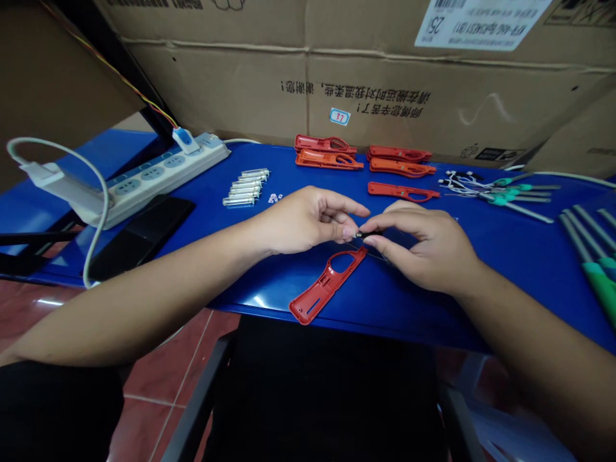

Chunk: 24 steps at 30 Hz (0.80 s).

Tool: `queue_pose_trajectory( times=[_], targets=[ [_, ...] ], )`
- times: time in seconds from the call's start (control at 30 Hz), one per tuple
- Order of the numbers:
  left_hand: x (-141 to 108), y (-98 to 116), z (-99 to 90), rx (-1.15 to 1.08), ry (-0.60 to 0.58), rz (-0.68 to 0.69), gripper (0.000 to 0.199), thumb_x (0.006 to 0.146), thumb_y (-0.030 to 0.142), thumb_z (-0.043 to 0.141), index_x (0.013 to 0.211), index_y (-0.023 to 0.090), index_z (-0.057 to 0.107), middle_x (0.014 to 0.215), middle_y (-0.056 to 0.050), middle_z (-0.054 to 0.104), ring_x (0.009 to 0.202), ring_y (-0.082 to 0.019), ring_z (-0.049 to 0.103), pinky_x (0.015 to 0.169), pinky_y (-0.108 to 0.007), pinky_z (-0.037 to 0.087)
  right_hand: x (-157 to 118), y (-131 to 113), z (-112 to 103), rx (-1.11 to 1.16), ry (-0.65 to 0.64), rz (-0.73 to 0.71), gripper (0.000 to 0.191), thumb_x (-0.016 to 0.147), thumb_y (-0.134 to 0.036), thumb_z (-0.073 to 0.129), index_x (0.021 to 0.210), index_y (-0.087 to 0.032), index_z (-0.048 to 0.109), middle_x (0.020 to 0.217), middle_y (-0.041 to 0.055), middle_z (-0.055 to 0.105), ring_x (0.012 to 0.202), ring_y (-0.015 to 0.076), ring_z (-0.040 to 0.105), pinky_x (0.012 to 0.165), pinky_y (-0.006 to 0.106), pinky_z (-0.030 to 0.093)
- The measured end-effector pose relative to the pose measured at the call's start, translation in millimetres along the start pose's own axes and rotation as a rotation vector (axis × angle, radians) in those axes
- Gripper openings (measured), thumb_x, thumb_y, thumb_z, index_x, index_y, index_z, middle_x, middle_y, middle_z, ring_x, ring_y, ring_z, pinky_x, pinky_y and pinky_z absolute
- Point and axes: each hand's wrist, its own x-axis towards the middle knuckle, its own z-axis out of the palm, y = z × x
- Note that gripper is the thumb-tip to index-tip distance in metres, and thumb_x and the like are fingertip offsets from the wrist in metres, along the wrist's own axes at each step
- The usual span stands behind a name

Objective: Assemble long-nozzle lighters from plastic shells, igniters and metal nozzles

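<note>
Between thumb and fingers, my right hand (pixel 423 240) pinches a small black part (pixel 369 234) with a light tip. My left hand (pixel 308 218) meets that tip with its thumb and a finger pressed together, its index finger stretched out above. What the left fingertips grip is too small to make out. Thin wires hang below the hands. Just under them, a red plastic shell half (pixel 317 298) with an oval opening lies inner side up near the table's front edge.
Several red and orange shell halves (pixel 402 167) lie at the back. Glass tubes (pixel 244 189) line up to the left, near a black phone (pixel 144 234) and a power strip (pixel 163 170). Wired metal rods (pixel 513 196) and green-handled tools (pixel 597 269) lie right. A cardboard box (pixel 231 83) stands behind.
</note>
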Motion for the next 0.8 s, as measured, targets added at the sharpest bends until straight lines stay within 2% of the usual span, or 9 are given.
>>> queue_pose_trajectory(
  times=[0.43, 0.8],
  targets=[
    [-0.4, 0.1, 5.1, 0.005, 0.086, -0.049, 0.029, 0.08, 0.005, 0.073, 0.108, 0.012, 0.073, 0.086, -0.004, 0.077, 0.075, -0.011, 0.071, 0.083, -0.029, 0.058, -1.0, -2.5, 1.1, -0.127, 0.035, -0.008, 0.014, 0.087, -0.023, 0.066, 0.095, -0.03, 0.073, 0.083, 0.0004, 0.075, 0.077, 0.0213, 0.067, 0.075, 0.04, 0.054],
    [-3.8, 1.2, 8.6, 0.118, 0.11, 0.048, 0.028, 0.081, 0.009, 0.071, 0.109, 0.012, 0.073, 0.09, -0.005, 0.077, 0.085, -0.014, 0.072, 0.091, -0.032, 0.057, -2.3, -3.6, 3.3, -0.082, 0.076, 0.034, 0.014, 0.085, -0.021, 0.068, 0.093, -0.028, 0.076, 0.083, 0.0004, 0.076, 0.076, 0.0193, 0.068, 0.073, 0.036, 0.054]
  ],
)
